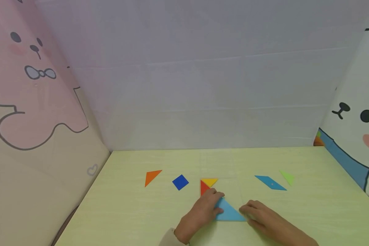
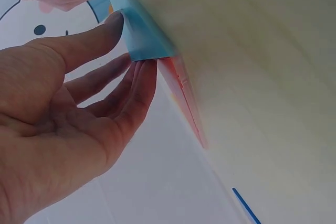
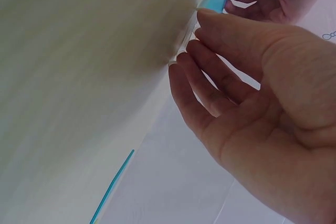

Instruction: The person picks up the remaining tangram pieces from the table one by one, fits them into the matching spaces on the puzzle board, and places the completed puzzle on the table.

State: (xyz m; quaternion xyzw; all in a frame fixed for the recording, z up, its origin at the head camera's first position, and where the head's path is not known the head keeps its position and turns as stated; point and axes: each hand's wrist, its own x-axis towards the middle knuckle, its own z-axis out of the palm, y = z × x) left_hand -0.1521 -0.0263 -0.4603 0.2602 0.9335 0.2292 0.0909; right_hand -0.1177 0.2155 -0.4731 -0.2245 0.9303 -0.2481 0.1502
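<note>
A large light blue triangle (image 1: 229, 212) lies flat near the front of the table. My left hand (image 1: 201, 208) grips it from the left, thumb on its near part and fingertips along its upper left side. In the left wrist view the thumb (image 2: 114, 24) and fingers sit at opposite sides of the triangle. My right hand (image 1: 264, 218) rests at its right corner, fingers loosely bent, fingertips (image 3: 174, 69) at the table surface. Just beyond the left fingers is a red triangle (image 1: 204, 187), partly hidden, with a yellow triangle (image 1: 209, 181) against it.
An orange triangle (image 1: 152, 177) and a dark blue square (image 1: 180, 182) lie to the left. On the right are a blue parallelogram (image 1: 270, 183) and a light green triangle (image 1: 287, 177). Faint straight lines surround the middle pieces. Printed cloth walls border the pale table (image 1: 110, 212).
</note>
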